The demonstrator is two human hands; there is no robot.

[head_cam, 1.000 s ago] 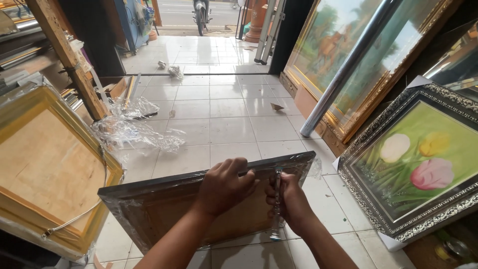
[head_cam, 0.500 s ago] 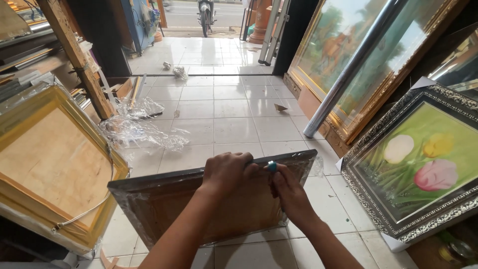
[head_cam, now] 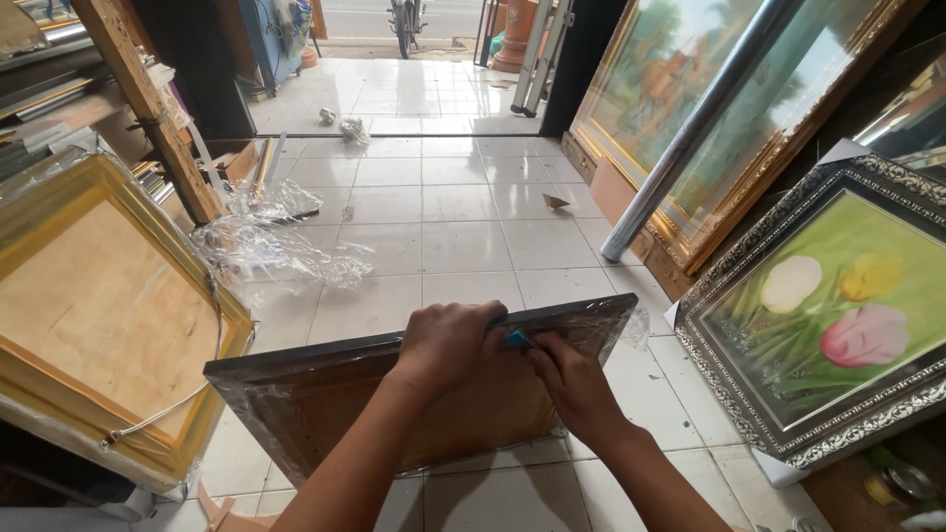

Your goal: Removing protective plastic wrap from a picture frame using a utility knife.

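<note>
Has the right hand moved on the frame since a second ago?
Yes. The right hand rose from the frame's back up to the top edge of the dark frame, beside the left hand.

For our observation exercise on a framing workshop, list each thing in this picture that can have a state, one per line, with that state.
Dark picture frame: upright on its edge, back toward the camera, wrapped in clear film.
Left hand: grip closed over the frame's top edge.
Right hand: grip closed on a small blue tool.
Gold frame: leaning, back outward, film-wrapped.
Tulip painting: leaning, face outward.
Plastic wrap: crumpled on the floor.
</note>
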